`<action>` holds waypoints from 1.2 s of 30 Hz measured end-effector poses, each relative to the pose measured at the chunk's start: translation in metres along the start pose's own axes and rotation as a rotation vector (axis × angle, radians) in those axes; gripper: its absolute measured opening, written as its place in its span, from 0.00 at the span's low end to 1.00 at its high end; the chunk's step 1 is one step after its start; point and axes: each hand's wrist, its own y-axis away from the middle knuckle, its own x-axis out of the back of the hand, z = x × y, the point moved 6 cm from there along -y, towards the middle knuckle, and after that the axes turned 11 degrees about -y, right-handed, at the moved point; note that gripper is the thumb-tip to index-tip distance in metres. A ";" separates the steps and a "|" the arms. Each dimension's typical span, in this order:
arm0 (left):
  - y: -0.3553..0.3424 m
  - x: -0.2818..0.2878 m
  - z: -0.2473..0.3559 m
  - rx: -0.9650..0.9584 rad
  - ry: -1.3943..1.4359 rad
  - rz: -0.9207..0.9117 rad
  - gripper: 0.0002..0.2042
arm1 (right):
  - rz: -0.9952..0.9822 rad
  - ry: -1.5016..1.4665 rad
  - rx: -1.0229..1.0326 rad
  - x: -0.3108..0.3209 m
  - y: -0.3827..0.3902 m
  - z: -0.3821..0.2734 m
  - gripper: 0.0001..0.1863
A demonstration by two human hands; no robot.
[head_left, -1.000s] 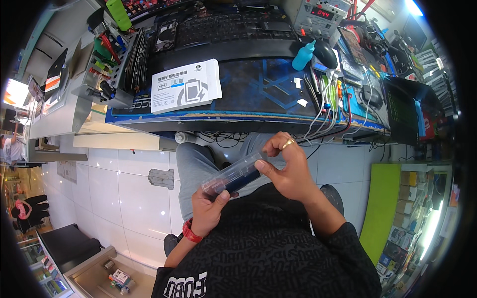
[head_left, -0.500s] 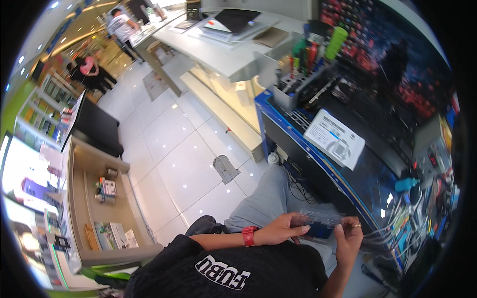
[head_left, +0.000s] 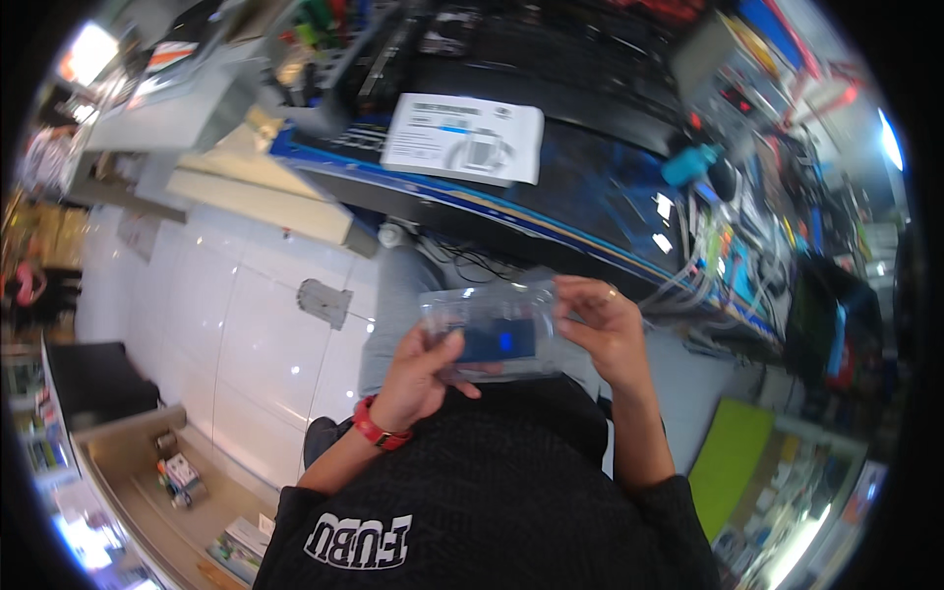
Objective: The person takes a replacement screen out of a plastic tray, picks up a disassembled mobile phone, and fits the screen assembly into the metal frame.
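Turned broadside within the last second: clear plastic package [head_left: 482, 307] shows its wide face

Slanting and narrow to the view a second ago, it lies nearly level now above the grey trousers [head_left: 395, 300], a dark blue piece [head_left: 488, 343] showing through it (one bright blue spot glints there). Left hand [head_left: 411, 382], with a red wristband [head_left: 379, 425] at its wrist, clamps the package's left end, thumb on top and fingers underneath. Right hand [head_left: 610, 339] curls its fingers at the upper right corner, thumb just below; blur hides whether they pinch the plastic. Beyond, a white box [head_left: 462, 138] lies near the front edge of the desk [head_left: 590, 177], with a teal bottle [head_left: 690, 164] farther right.
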 end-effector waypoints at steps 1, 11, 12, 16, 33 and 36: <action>-0.002 0.004 -0.002 -0.007 0.023 0.007 0.24 | 0.012 -0.039 -0.038 -0.003 0.001 -0.001 0.23; -0.004 0.009 -0.001 -0.059 0.037 0.030 0.25 | 0.005 0.247 -0.010 -0.018 0.006 -0.010 0.18; -0.005 0.010 -0.001 -0.058 0.040 0.025 0.25 | 0.014 0.227 -0.015 -0.021 0.006 -0.011 0.19; -0.006 0.013 -0.005 -0.121 0.045 -0.053 0.27 | 0.022 0.192 0.005 -0.028 0.007 -0.012 0.22; -0.011 0.006 -0.008 -0.060 0.248 -0.001 0.27 | -0.163 0.628 0.100 -0.046 0.011 -0.020 0.27; -0.011 0.005 -0.006 -0.065 0.265 0.006 0.27 | -0.155 0.622 0.098 -0.045 0.011 -0.018 0.24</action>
